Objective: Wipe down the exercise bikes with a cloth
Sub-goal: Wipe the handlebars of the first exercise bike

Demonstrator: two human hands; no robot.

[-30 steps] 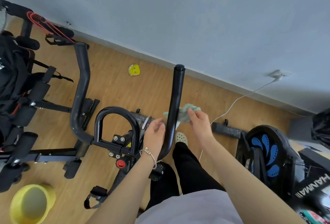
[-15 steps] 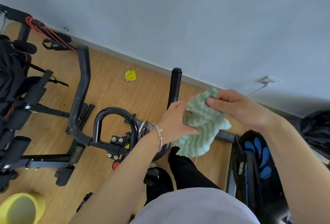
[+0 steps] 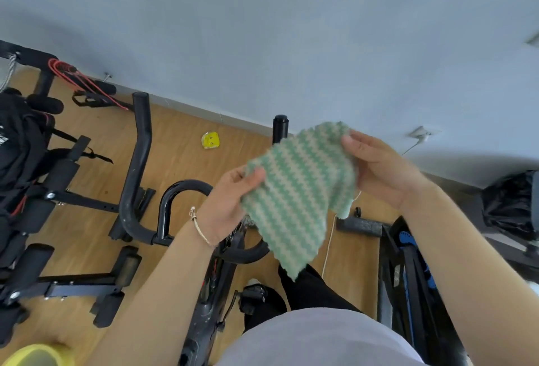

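Green cloth [image 3: 294, 205] pinched by left hand [image 3: 230, 202], right hand [image 3: 379, 173]; covers handlebar [image 3: 280, 128]

Light: bright and even; I see the wall [image 3: 291, 30] lit flat, slightly dimmer at left.
Shadows: soft, faint on the floor [image 3: 180, 167].
Blur: yellow bowl [image 3: 35, 355] smeared in my lower-left corner.
Distortion: wall base bows, wide-angle edges stretched.

Pale shirt [image 3: 315, 339], black trousers [image 3: 309, 292], bracelet [image 3: 201, 230]
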